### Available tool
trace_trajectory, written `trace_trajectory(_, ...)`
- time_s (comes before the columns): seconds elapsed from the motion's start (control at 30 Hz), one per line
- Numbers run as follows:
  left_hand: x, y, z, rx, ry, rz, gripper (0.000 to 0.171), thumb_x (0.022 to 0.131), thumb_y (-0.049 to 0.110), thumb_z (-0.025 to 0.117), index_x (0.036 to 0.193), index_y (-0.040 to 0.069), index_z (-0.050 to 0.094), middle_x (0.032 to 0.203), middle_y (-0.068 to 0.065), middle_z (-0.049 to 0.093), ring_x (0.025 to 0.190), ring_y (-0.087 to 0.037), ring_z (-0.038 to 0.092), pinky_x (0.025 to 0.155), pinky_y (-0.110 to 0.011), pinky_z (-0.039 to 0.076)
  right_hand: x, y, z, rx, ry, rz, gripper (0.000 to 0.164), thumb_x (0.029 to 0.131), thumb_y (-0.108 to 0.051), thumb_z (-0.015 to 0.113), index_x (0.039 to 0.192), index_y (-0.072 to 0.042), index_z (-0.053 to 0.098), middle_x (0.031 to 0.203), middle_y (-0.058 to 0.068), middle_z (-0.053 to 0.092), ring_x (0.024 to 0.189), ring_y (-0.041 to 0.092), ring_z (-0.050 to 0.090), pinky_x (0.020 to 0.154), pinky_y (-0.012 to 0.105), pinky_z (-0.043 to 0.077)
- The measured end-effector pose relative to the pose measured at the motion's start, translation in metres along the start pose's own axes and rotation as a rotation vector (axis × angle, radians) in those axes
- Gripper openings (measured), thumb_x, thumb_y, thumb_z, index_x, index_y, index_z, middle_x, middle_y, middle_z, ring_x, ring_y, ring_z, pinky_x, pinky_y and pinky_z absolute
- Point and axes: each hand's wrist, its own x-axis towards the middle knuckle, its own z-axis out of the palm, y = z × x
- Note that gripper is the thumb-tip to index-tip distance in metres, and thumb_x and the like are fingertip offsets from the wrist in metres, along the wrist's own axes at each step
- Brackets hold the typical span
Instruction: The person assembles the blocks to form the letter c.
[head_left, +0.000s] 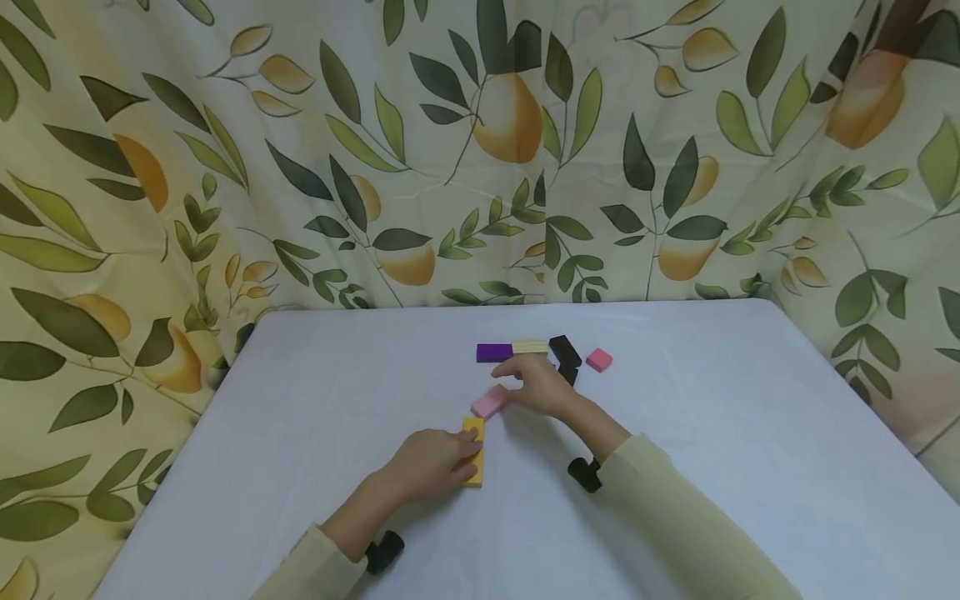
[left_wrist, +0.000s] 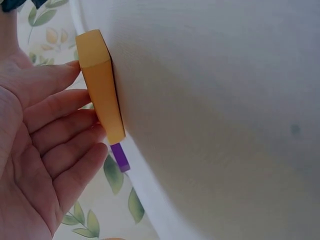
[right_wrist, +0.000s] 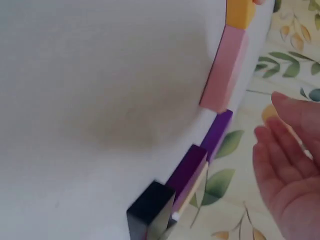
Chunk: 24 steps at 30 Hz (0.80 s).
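Observation:
A yellow block [head_left: 474, 477] lies lengthwise on the table, its far end close to a pink block [head_left: 489, 402] set at a slant. My left hand [head_left: 431, 461] rests its fingertips against the yellow block's left side; in the left wrist view those fingers [left_wrist: 70, 130] are fairly straight. Over the table just right of the pink block is my right hand [head_left: 542, 387], its fingers loosely bent. In the right wrist view that hand [right_wrist: 295, 155] stands apart from the pink block and holds nothing. It partly hides a dark purple block [right_wrist: 187, 172] in the head view.
Toward the table's back lie a purple block [head_left: 493, 353], a cream block [head_left: 530, 346] and black blocks [head_left: 566, 350], with a small pinkish-red block [head_left: 598, 360] to their right. A patterned curtain [head_left: 450, 200] hangs behind the white table [head_left: 300, 400].

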Motion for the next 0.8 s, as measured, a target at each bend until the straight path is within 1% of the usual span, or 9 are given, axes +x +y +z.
trace_trajectory(0.1, -0.001, 0.002, 0.000, -0.014, -0.012, -0.009, 0.035, 0.089, 0.027, 0.059, 0.118, 0.008, 0.064, 0.123, -0.007, 0.057, 0.104, -0.020, 0.059, 0.080, -0.030, 0.048, -0.009, 0.001, -0.007, -0.031, 0.048, 0.056, 0.028, 0.079, -0.002, 0.070, 0.107, 0.001, 0.067, 0.105, 0.011, 0.065, 0.102, 0.028, 0.057, 0.086, 0.041, 0.046)
trace_trajectory(0.23, 0.000, 0.003, -0.001, -0.009, -0.011, -0.010, 0.035, 0.090, 0.027, 0.058, 0.119, 0.007, 0.063, 0.124, -0.007, 0.056, 0.108, -0.019, 0.057, 0.084, -0.031, 0.047, -0.019, 0.008, -0.017, -0.035, 0.094, 0.183, 0.030, 0.080, -0.006, 0.070, 0.108, 0.001, 0.067, 0.107, 0.013, 0.065, 0.105, 0.030, 0.055, 0.088, 0.043, 0.044)
trace_trajectory(0.33, -0.001, 0.004, -0.002, -0.008, -0.011, -0.010, 0.035, 0.090, 0.027, 0.058, 0.119, 0.007, 0.063, 0.124, -0.007, 0.056, 0.109, -0.019, 0.056, 0.085, -0.031, 0.046, -0.024, 0.015, -0.022, -0.029, 0.120, 0.275, 0.029, 0.081, -0.008, 0.069, 0.109, 0.002, 0.066, 0.107, 0.015, 0.064, 0.102, 0.030, 0.056, 0.086, 0.043, 0.045)
trace_trajectory(0.4, -0.001, 0.004, -0.002, -0.006, -0.014, -0.013, 0.036, 0.090, 0.027, 0.058, 0.120, 0.007, 0.062, 0.125, -0.006, 0.056, 0.109, -0.020, 0.056, 0.085, -0.031, 0.046, -0.027, 0.019, -0.024, -0.032, 0.128, 0.315, 0.030, 0.082, -0.009, 0.069, 0.109, 0.002, 0.066, 0.107, 0.016, 0.063, 0.100, 0.029, 0.056, 0.085, 0.043, 0.046)
trace_trajectory(0.5, -0.002, 0.004, -0.002, 0.000, -0.020, -0.022, 0.036, 0.090, 0.028, 0.058, 0.120, 0.008, 0.062, 0.125, -0.006, 0.056, 0.109, -0.020, 0.056, 0.085, -0.031, 0.046, -0.030, 0.025, -0.027, -0.046, 0.139, 0.335, 0.031, 0.082, -0.010, 0.069, 0.108, 0.004, 0.065, 0.105, 0.018, 0.063, 0.098, 0.029, 0.057, 0.083, 0.042, 0.047)
trace_trajectory(0.6, -0.002, 0.004, -0.002, 0.006, -0.022, -0.027, 0.036, 0.090, 0.028, 0.058, 0.120, 0.008, 0.062, 0.125, -0.006, 0.056, 0.110, -0.020, 0.055, 0.085, -0.032, 0.046, -0.032, 0.031, -0.030, -0.079, 0.169, 0.333, 0.030, 0.081, -0.011, 0.069, 0.106, 0.006, 0.065, 0.102, 0.019, 0.064, 0.096, 0.031, 0.057, 0.082, 0.043, 0.046)
trace_trajectory(0.67, -0.002, 0.004, -0.002, 0.005, -0.019, -0.026, 0.036, 0.090, 0.027, 0.058, 0.120, 0.008, 0.062, 0.125, -0.006, 0.056, 0.110, -0.020, 0.055, 0.085, -0.032, 0.046, -0.034, 0.035, -0.031, -0.099, 0.186, 0.351, 0.029, 0.082, -0.011, 0.068, 0.105, 0.007, 0.065, 0.101, 0.019, 0.064, 0.095, 0.031, 0.056, 0.083, 0.044, 0.046)
trace_trajectory(0.8, -0.003, 0.005, -0.003, -0.001, -0.020, -0.025, 0.037, 0.090, 0.028, 0.058, 0.121, 0.007, 0.062, 0.125, -0.007, 0.056, 0.110, -0.020, 0.055, 0.086, -0.032, 0.046, -0.035, 0.044, -0.032, -0.121, 0.197, 0.394, 0.029, 0.083, -0.011, 0.066, 0.104, 0.009, 0.065, 0.104, 0.022, 0.063, 0.099, 0.035, 0.055, 0.085, 0.047, 0.043)
